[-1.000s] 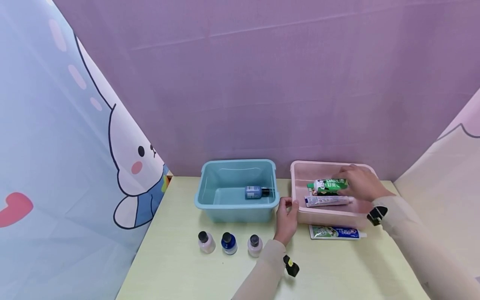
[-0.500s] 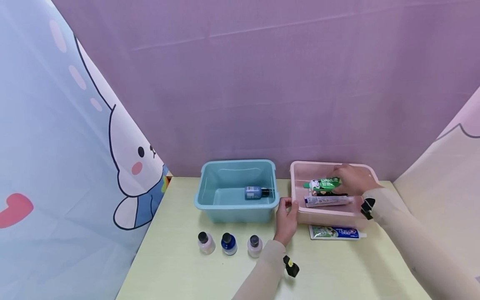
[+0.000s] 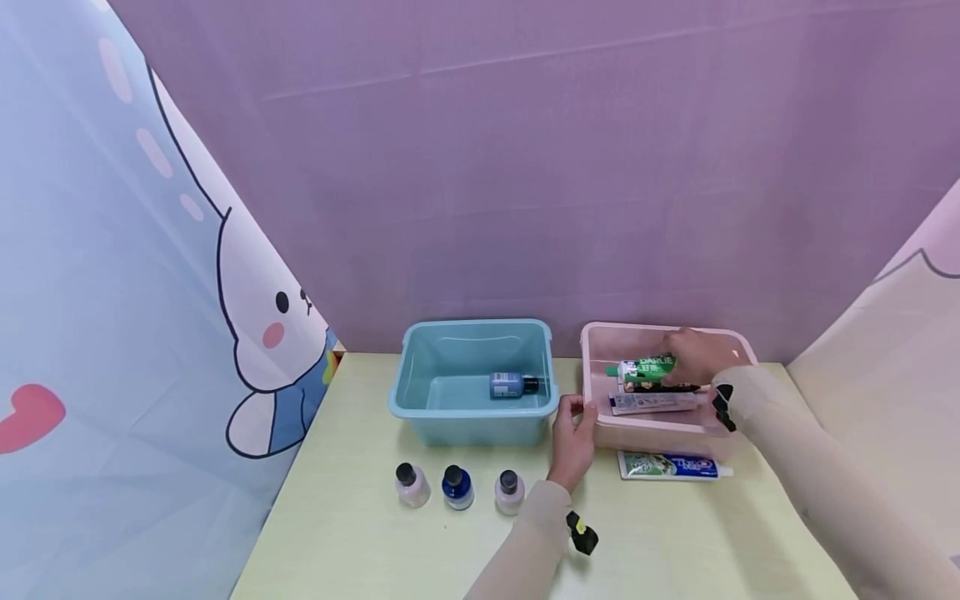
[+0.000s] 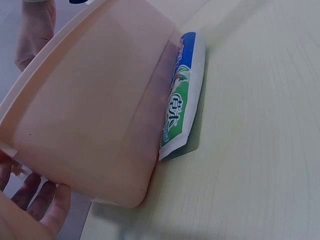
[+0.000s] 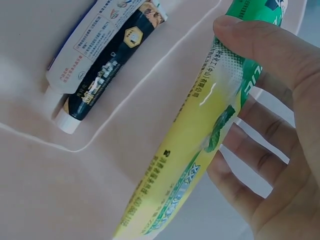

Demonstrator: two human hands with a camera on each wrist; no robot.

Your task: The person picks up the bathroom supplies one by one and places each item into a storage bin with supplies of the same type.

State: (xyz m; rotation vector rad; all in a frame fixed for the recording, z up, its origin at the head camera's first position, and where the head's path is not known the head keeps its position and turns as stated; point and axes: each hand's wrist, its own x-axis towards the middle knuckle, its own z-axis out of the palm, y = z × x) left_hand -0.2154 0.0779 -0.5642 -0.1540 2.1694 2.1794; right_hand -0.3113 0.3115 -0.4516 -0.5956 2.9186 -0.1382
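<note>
"DARLIE" and "好来" on the green tube (image 3: 647,369); "草本" on the blue-and-green tube (image 4: 181,95).

Your left arm (image 3: 521,542) reaches forward, and your left hand (image 3: 573,446) holds on with its fingers (image 4: 56,206) bent. Your right arm (image 3: 832,492) stretches out farther, leaning in to the left. Your right hand (image 3: 697,357) grips, its thumb (image 5: 265,42) across from the other fingers.
</note>
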